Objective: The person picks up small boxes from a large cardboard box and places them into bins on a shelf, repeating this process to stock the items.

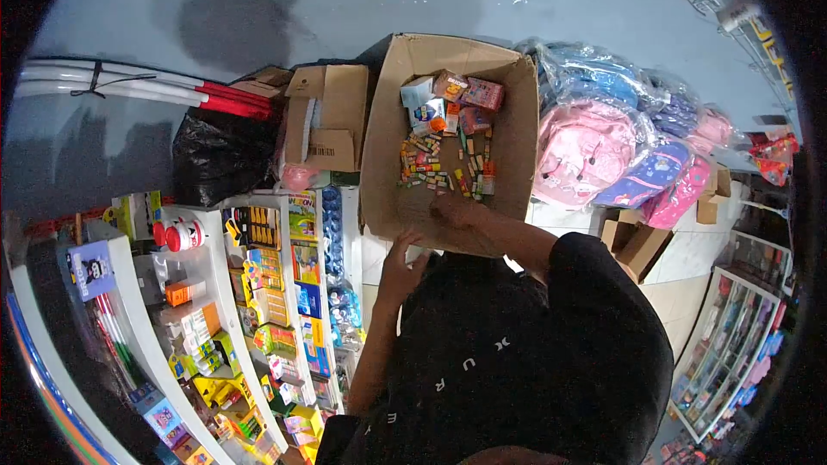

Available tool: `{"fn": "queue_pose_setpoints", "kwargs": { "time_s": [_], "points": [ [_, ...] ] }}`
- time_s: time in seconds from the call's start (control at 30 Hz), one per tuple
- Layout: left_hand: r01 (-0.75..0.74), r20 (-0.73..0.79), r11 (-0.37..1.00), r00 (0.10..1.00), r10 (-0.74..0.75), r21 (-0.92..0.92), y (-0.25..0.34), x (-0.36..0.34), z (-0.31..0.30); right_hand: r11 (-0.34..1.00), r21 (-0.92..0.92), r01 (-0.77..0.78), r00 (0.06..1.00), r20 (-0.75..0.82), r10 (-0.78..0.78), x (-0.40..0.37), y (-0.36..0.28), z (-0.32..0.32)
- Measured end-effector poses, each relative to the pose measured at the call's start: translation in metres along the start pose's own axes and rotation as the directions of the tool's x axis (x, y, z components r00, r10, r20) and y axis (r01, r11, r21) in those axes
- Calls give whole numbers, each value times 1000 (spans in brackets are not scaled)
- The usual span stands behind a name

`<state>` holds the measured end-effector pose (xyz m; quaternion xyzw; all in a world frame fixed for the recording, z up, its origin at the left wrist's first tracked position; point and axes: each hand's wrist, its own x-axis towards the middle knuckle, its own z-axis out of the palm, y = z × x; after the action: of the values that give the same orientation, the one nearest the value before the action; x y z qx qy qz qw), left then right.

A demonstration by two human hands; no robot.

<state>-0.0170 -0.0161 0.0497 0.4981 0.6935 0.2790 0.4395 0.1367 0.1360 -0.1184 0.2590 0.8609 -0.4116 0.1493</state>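
Note:
A deep cardboard box [379, 172] stands open in front of me. Many small glue sticks [422, 158] lie loose on its bottom. Small cartons, among them a pink one [484, 94] and a white and blue one [428, 112], are heaped at its far end. My right hand [455, 209] reaches over the near side into the box, fingers curled in close to the nearest glue sticks; what they hold is too small to make out. My left hand [402, 265] is at the outside of the near wall, its fingers apart and nothing in them.
Plastic-wrapped backpacks [586, 146] are piled right of the box. On the left are another carton [332, 112], a black bag [215, 155], red and white poles [172, 90] and shelves of stationery [267, 284]. A smaller open carton [642, 245] sits to the right, near a glass display case [728, 349].

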Motion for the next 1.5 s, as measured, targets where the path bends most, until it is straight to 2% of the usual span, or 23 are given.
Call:
{"fn": "queue_pose_setpoints", "kwargs": {
  "time_s": [0.03, 0.17, 0.27, 0.4, 0.57, 0.73, 0.87, 0.97, 1.13, 1.23, 1.37, 1.5],
  "points": [
    [59, 22, 998, 998, -60, 23, 8, 1, 2, 1000, -29, -4, 1000, 4, 4, 2, 9, -1],
    [49, 11, 998, 999, -50, 46, 9, 6, 3, 993, 9, -114, 993, 17, 114, 15, 47, 5],
    [82, -69, 997, 994, -82, -13, 5, 9, 6, 975, 53, -217, 976, -5, 217, 29, 77, 12],
    [69, -127, 998, 990, -69, 0, 7, 12, 9, 931, 135, -340, 937, -39, 348, 36, 107, 27],
    [122, -118, 992, 985, -125, -29, 6, 14, 7, 868, 230, -441, 883, -62, 465, 39, 120, 43],
    [146, -106, 989, 984, -143, 21, 13, 19, 4, 819, 284, -499, 844, -54, 533, 55, 118, 63],
    [107, -108, 994, 988, -107, -7, 8, 22, 5, 797, 327, -508, 836, -36, 548, 60, 120, 71],
    [106, -106, 994, 989, -102, 37, 7, 24, 4, 782, 382, -492, 847, 4, 531, 60, 121, 75],
    [166, -105, 986, 980, -169, -32, 7, 25, 2, 688, 624, -371, 920, 150, 361, 53, 115, 82],
    [165, -112, 986, 980, -167, -33, 12, 25, 0, 622, 707, -336, 935, 170, 311, 51, 113, 85],
    [126, -123, 992, 984, -127, -18, 11, 25, 0, 675, 618, -404, 857, -3, 516, 63, 116, 84],
    [162, -108, 987, 981, -162, -5, 8, 23, 1, 701, 529, -478, 754, -162, 637, 80, 116, 68]
  ]
}}
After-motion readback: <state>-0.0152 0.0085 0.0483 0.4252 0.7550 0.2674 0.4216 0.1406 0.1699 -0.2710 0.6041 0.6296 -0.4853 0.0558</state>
